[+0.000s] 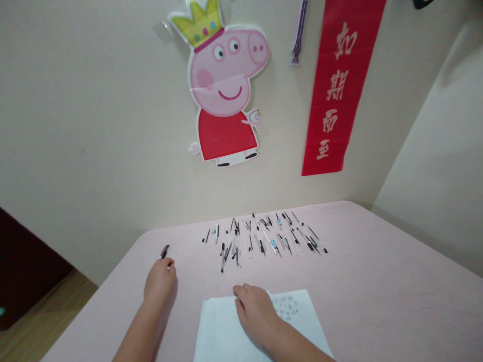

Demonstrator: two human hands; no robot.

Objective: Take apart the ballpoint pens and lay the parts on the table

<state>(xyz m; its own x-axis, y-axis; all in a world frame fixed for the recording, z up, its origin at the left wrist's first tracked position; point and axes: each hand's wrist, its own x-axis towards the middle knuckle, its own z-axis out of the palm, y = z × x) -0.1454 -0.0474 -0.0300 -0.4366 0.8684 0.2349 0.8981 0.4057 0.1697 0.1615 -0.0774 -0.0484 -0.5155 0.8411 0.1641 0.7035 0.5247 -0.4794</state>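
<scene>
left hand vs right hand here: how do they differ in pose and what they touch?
The left hand is curled around a black pen whose end sticks out past the fingers; the right hand lies flat, palm down. The left hand rests on the bare pink table; the right hand presses on a white sheet of paper. Both sit short of the row of pens.

Pink table (377, 281): pens (264, 239), paper (222, 332)
</scene>
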